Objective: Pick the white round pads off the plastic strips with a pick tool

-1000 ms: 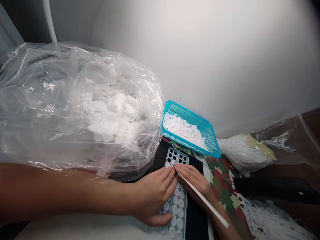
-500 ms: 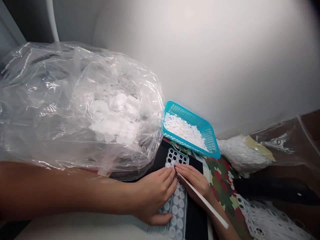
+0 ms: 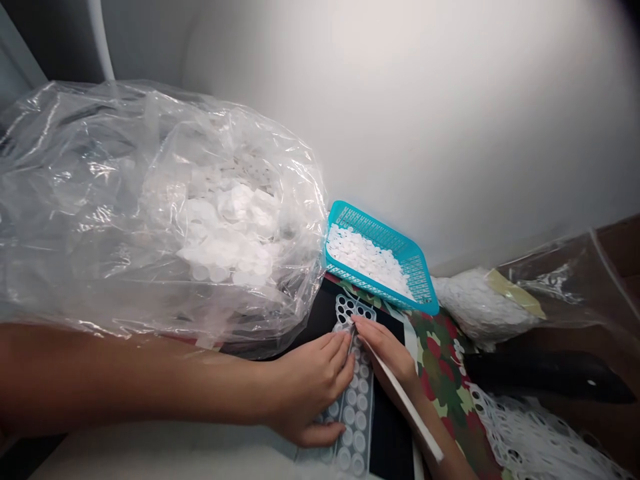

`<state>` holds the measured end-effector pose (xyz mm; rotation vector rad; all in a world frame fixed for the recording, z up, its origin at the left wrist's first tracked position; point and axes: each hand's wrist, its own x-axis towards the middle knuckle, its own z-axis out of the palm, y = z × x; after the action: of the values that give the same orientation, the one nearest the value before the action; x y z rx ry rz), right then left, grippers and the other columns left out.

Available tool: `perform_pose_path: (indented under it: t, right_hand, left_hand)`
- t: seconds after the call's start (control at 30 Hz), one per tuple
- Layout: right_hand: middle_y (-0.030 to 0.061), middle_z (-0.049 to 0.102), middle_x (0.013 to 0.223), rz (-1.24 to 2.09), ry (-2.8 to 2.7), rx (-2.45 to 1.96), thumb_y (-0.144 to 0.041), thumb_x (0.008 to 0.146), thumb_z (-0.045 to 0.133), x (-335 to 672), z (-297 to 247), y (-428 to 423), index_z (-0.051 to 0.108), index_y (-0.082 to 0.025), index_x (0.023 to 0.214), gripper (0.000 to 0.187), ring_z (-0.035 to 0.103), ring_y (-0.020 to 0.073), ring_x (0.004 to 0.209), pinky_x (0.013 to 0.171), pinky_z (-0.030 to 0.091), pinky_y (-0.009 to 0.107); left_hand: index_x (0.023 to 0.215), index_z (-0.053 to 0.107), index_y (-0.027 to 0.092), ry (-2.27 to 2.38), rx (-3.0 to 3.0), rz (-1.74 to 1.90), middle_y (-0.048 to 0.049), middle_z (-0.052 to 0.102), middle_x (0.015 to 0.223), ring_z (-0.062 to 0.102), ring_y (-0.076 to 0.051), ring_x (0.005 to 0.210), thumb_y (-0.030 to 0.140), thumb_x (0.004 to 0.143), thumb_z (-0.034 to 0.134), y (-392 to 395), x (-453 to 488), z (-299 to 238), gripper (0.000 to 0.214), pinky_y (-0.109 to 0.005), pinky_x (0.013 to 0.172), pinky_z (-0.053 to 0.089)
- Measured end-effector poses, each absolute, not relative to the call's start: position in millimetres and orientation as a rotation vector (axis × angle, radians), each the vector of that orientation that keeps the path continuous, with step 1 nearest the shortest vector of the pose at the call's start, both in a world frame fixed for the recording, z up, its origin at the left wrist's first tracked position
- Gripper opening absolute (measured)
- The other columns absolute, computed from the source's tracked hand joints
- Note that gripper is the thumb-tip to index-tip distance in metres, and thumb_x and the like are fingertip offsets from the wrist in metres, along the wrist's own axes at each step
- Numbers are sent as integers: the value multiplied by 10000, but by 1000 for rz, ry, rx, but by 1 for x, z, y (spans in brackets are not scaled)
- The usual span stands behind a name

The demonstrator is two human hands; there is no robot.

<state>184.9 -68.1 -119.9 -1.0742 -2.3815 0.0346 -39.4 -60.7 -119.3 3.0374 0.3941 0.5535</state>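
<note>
Beyond the fingers (image 3: 375,337), a turquoise plastic basket (image 3: 385,233) holds white discs (image 3: 363,253). Right of them lies green-and-red camouflage cloth (image 3: 440,373); beneath them, a white dotted sheet (image 3: 357,407) crosses a black mat (image 3: 387,440).

Left forearm (image 3: 150,377): bare, long, rounded, entering at the left edge of the frame, tapering toward the wrist. Left hand (image 3: 307,383): bare, slim, lower centre; slender fingers (image 3: 340,353). Right hand (image 3: 385,353): bare, narrow, just right of centre; tapered fingers. Right forearm (image 3: 433,427): bare, slim, lower right, cut off by the bottom edge
</note>
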Motion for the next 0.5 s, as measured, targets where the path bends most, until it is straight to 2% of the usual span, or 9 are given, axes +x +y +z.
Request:
perform_pose_path:
  t: [0.13,0.3,0.5]
  right_hand:
    - [55,638,1186,-137,-2181,-1218,-140,916,436,186,-119,-70,532,-232,1256,365,610,203,1098,949,519,353]
    - [61,652,1167,-360,-2035,-1270,-91,868,529,195,-119,-78,545,-227,1238,395,638,207,1049,915,533,330]
    - [91,586,1267,44,-2364,-1179,-81,898,434,206,-129,-83,489,-183,1302,421,554,212,1179,982,507,363]
  left_hand:
    - [1245,474,-58,404,3053,580,-288,494,1275,438,-379,1228,520,820,387,-62,-39,-121,723,-437,1081,248]
    - [1266,453,-49,414,3043,580,-282,487,1285,426,-370,1237,529,817,392,-62,-39,-124,734,-424,1065,269]
    - [1282,440,-17,398,2944,582,-251,434,1350,422,-347,1236,530,834,381,-60,-41,-124,710,-430,1057,285]
